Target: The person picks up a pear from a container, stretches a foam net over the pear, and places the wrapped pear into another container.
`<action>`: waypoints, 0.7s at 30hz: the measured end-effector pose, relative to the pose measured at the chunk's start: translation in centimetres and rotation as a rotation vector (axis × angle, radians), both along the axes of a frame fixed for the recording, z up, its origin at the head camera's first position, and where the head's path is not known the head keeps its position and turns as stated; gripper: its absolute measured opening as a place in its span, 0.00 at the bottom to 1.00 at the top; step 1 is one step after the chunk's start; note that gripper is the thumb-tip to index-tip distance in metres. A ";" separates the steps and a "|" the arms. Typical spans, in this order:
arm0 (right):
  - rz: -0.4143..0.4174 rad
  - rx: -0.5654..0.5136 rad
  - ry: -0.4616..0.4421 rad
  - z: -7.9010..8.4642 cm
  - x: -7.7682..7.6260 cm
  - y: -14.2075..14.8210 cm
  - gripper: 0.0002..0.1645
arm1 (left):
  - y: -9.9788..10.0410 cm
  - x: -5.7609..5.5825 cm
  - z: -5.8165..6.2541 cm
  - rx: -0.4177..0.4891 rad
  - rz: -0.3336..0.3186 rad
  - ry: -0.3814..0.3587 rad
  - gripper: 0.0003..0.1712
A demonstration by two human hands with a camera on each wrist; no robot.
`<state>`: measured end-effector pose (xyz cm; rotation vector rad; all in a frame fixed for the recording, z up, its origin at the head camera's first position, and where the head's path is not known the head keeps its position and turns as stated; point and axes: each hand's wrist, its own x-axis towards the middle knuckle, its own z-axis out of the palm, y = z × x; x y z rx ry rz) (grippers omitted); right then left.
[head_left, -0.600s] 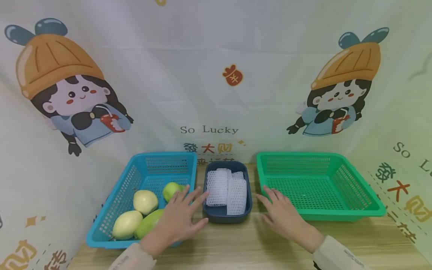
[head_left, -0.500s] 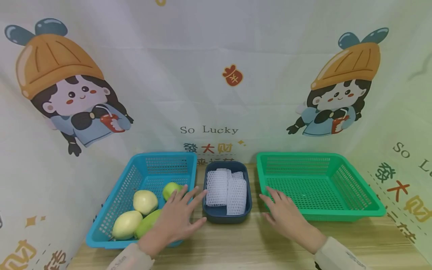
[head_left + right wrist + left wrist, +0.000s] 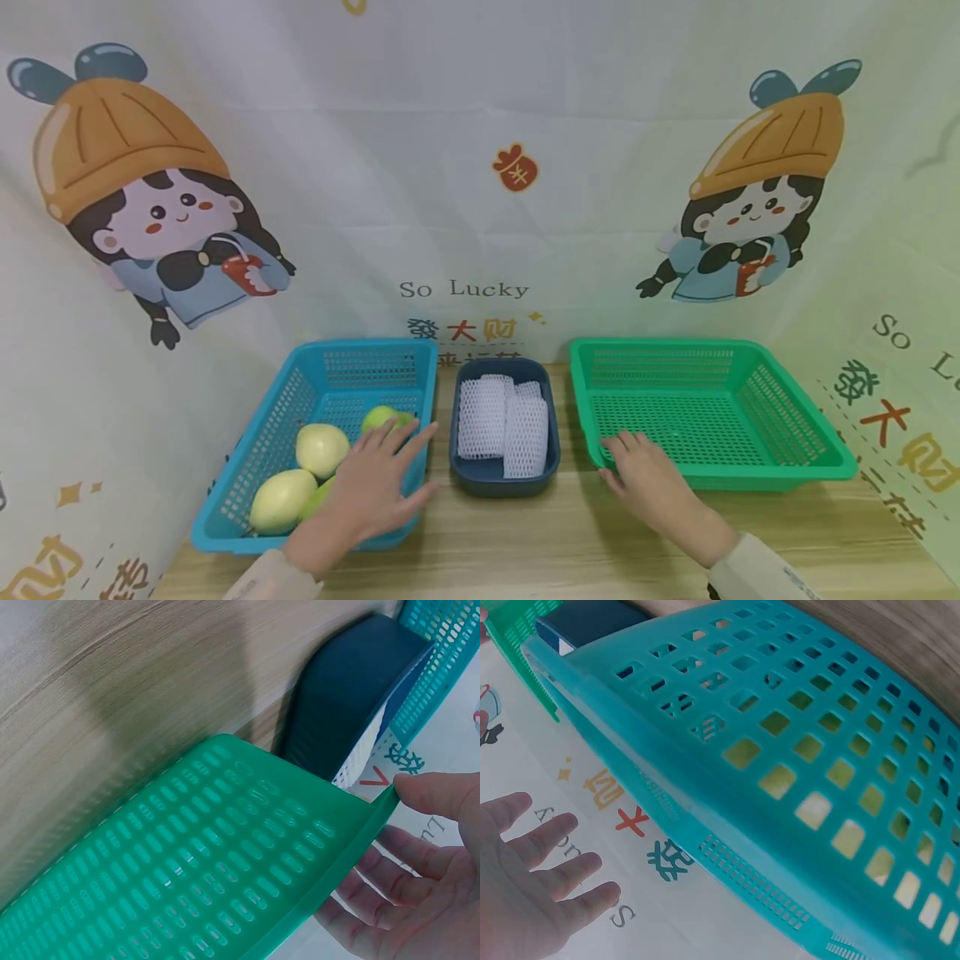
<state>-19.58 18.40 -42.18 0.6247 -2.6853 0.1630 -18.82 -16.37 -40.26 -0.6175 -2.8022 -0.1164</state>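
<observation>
left hand (image 3: 375, 485) spread; right hand (image 3: 647, 482) astride a green rectangular plastic basket's (image 3: 750, 476) rim (grip unclear): lopsided pulling could tip it.

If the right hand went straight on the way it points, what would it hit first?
Probably the green basket, at its near left corner; the right hand is at its rim, though depth leaves contact unclear.

Cloth-walled booth (image 3: 892, 242), cartoon-print backdrop (image 3: 420, 183), wood-grain table (image 3: 510, 542)
</observation>
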 end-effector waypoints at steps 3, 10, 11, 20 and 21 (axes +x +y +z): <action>-0.001 -0.016 0.004 0.1 0.0 -0.1 0.20 | -0.5 0.0 0.0 0.010 0.012 0.014 0.39; -0.019 -0.007 0.062 -0.1 0.1 -0.1 0.16 | -1.5 0.2 0.2 0.031 0.022 0.034 0.38; -0.022 -0.005 0.063 -0.1 0.1 -0.1 0.16 | -1.6 0.3 0.2 0.032 0.025 0.036 0.37; -0.079 -0.025 0.037 -0.3 0.3 -0.4 0.14 | -2.4 0.4 0.3 0.039 0.054 0.036 0.37; -0.086 -0.028 0.035 -0.2 0.4 -0.4 0.14 | -2.5 0.3 0.4 0.037 0.056 0.036 0.37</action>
